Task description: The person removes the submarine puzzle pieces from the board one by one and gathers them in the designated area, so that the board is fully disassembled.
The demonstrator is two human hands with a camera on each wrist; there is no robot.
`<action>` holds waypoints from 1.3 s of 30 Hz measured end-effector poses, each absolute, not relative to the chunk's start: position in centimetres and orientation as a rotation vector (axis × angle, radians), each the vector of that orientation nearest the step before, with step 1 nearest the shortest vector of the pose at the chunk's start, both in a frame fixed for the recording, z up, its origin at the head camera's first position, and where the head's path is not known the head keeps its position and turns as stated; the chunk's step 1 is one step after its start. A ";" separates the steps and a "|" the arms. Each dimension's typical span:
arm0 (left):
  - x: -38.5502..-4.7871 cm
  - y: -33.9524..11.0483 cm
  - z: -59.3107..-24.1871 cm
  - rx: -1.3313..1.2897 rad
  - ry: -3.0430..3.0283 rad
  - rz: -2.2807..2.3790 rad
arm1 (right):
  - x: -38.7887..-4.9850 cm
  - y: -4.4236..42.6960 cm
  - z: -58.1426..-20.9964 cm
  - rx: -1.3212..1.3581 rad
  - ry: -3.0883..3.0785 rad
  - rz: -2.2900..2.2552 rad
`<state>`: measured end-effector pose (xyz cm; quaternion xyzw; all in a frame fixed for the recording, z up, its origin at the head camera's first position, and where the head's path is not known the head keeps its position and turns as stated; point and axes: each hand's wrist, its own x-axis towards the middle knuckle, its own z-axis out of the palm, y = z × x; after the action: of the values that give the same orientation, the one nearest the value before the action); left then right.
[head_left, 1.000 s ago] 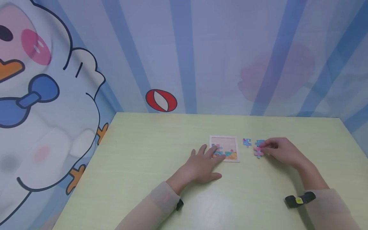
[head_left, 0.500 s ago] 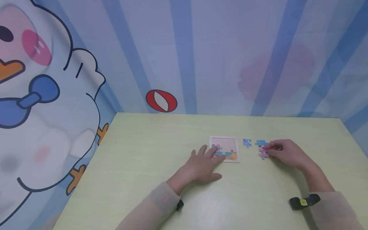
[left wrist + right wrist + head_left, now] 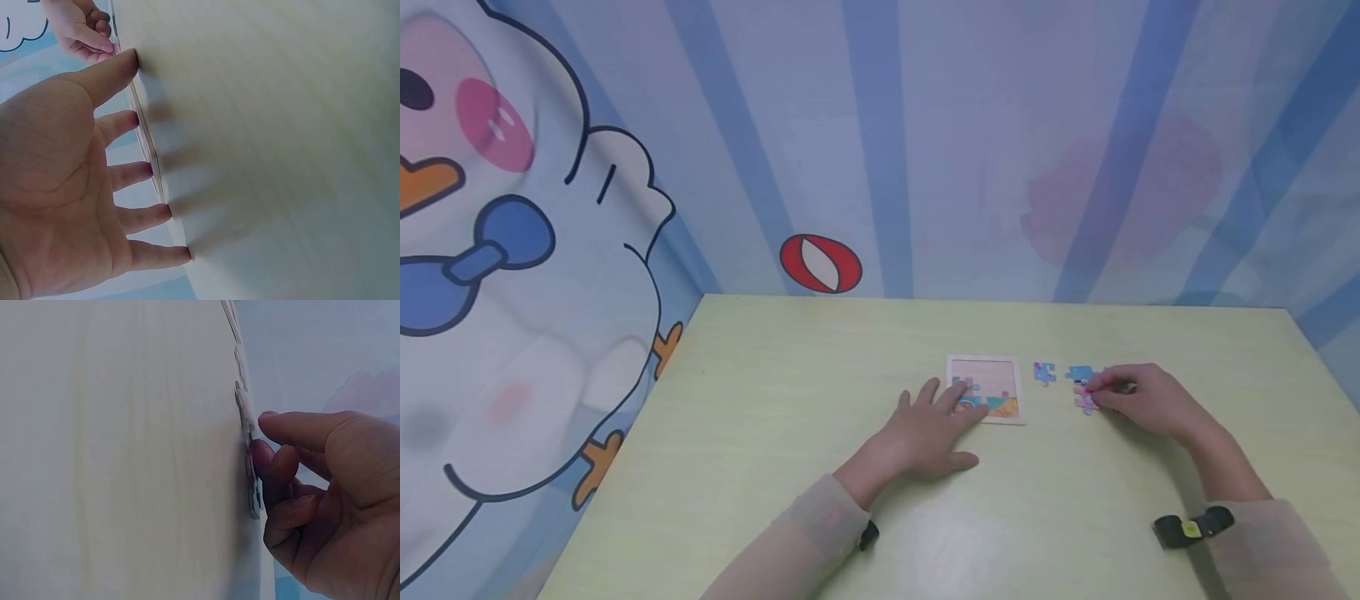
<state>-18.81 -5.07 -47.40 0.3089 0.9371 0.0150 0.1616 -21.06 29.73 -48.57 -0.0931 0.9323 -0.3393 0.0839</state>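
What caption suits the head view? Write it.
Left grip resting on a part-filled puzzle, right grip on a pink piece.

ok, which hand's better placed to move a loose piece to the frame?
Right, I'd say. The right hand has the pink puzzle piece at its fingertips, blue puzzle pieces nearby. The left hand is partly over the puzzle frame, probably better for steadying.
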 end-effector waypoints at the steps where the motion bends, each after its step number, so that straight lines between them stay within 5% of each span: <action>1: -18.8 -5.1 -47.4 0.880 2.675 0.043 | -21.1 29.7 -48.6 -0.281 2.785 -1.012; 16: -18.5 -5.4 -47.3 0.873 2.687 0.037 | -21.1 28.6 -48.0 -0.261 2.787 -1.004; 39: -17.8 -7.0 -46.9 0.790 2.670 0.073 | -23.1 20.0 -47.1 -0.433 2.685 -1.159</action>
<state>-17.82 -6.96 -46.90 0.2793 0.9434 0.0256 0.1771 -23.14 20.04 -47.05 -0.1458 0.9043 -0.3905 0.0922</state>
